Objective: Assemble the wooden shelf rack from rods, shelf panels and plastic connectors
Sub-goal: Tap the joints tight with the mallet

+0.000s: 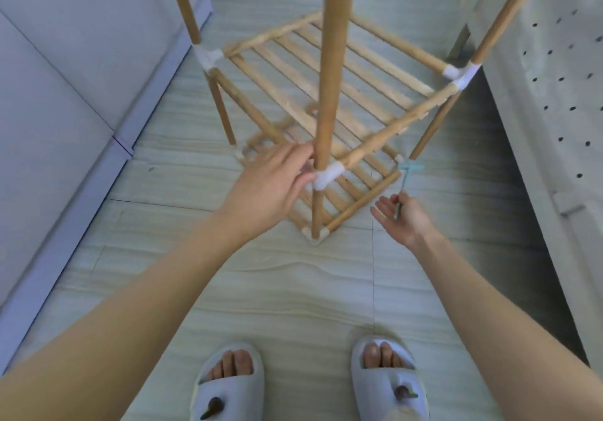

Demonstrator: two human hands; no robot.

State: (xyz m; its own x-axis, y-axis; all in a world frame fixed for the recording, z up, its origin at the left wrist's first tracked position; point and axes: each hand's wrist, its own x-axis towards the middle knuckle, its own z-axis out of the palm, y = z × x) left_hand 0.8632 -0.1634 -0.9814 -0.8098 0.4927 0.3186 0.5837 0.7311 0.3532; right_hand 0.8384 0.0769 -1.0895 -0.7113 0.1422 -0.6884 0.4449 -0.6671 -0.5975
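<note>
The wooden rack (329,94) stands on the floor (293,283) just beyond my slippers (228,384). My left hand (270,185) has its grip around the white connector (328,175) at the near upright rod (329,61). My right hand (404,218), to the right, pinches a small teal tool (406,179).

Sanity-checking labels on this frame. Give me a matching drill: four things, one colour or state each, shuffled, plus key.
Things:
1. near white connector
2. small tool
3. slippers
4. upper shelf panel

States:
A. light blue, pinched by right hand
B. slatted wood, held above the floor
C. touched by left hand
D. pale grey, on the feet

Pairs: 1-C, 2-A, 3-D, 4-B
</note>
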